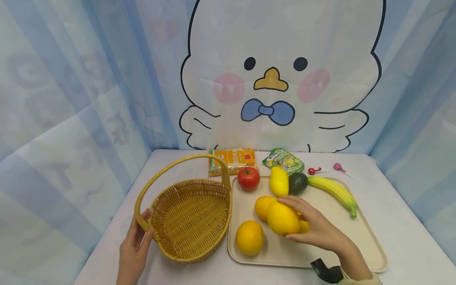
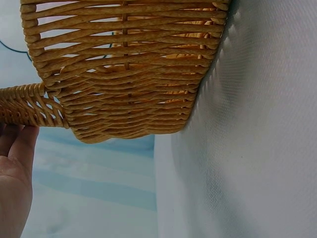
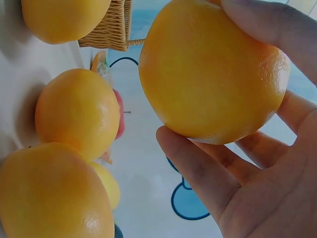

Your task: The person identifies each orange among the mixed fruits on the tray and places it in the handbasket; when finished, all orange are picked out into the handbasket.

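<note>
In the head view my right hand (image 1: 318, 229) holds a yellow-orange orange (image 1: 282, 218) above the beige tray (image 1: 285, 254), thumb and fingers around its sides. The right wrist view shows this orange (image 3: 213, 74) clear of the others. Below it lie another orange (image 1: 263, 207) and a partly covered one (image 1: 304, 227); one more orange (image 1: 249, 238) sits at the tray's front left corner. My left hand (image 1: 133, 245) grips the foot of the handle (image 1: 142, 222) of a wicker basket (image 1: 192, 221). Nothing lies inside the basket, which stands left of the tray.
Along the tray's back are a red apple (image 1: 248, 178), a yellow mango (image 1: 279, 181), a dark green avocado (image 1: 297, 183) and a banana (image 1: 335, 192). Behind stand a grain bag (image 1: 233, 160), a green snack packet (image 1: 284, 160) and two lollipops, one red (image 1: 312, 171), one pink (image 1: 337, 166).
</note>
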Motion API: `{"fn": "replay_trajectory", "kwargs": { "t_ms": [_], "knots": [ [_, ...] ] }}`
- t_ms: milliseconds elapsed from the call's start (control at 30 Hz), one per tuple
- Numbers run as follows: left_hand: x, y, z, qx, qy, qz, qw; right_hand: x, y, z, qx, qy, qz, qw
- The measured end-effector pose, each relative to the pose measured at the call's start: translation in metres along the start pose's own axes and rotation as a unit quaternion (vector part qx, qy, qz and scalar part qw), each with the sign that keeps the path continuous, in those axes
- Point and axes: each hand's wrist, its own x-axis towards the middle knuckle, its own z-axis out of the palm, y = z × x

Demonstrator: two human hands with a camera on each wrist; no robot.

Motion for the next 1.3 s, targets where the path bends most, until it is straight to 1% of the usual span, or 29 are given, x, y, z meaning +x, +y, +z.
{"fn": "replay_trajectory", "kwargs": {
  "t_ms": [167,400,533,600,700,833,933,1300],
  "knots": [
    [0.0,0.0,0.0,-0.001,0.0,0.005,1.0,0.004,-0.003,0.002,-0.004,-0.003,-0.009,1.0],
    [0.0,0.002,0.0,-0.008,0.001,0.004,1.0,0.01,-0.007,0.006,-0.034,-0.005,-0.029,0.999],
    [0.0,0.002,-0.001,-0.006,-0.001,-0.002,1.0,0.013,-0.008,0.009,-0.015,-0.014,-0.035,0.9992],
    [0.0,0.002,-0.001,-0.003,-0.002,-0.005,1.0,0.014,-0.009,0.01,0.002,-0.02,-0.034,0.9992],
    [-0.001,0.003,0.0,-0.009,-0.001,-0.005,0.9999,0.017,-0.01,0.012,0.012,-0.024,-0.035,0.999],
    [-0.001,0.004,-0.001,-0.015,-0.001,-0.001,0.9999,0.02,-0.013,0.014,-0.009,-0.023,-0.048,0.9985],
    [-0.001,0.004,-0.001,-0.011,-0.002,-0.002,0.9999,0.023,-0.016,0.016,-0.024,-0.02,-0.059,0.9978],
    [-0.001,0.005,0.0,-0.015,0.001,-0.002,0.9999,0.03,-0.023,0.017,-0.006,-0.03,-0.069,0.9972]
  ]
}}
